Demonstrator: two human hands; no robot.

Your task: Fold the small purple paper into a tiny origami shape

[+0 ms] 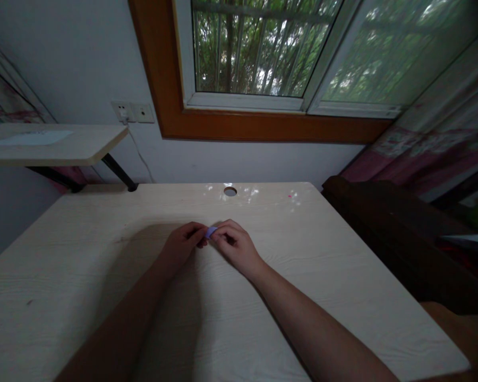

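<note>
A small purple strip (211, 232), possibly paper, is pinched between my two hands over the middle of the desk. My left hand (184, 240) grips its left end with thumb and fingertips. From the other side, my right hand (236, 241) holds the right end, fingers curled. The fingers cover much of the strip, so its full shape and material cannot be made out. Both hands are low over the pale wooden desk (239, 318), close to or resting on its top.
A round cable hole (230, 191) lies near the desk's back edge, with a tiny pink spot (289, 196) to its right. At the left, a raised shelf (99, 146) stands on black legs. Dark wooden furniture (382, 223) borders the right edge; a window (258, 53) is behind.
</note>
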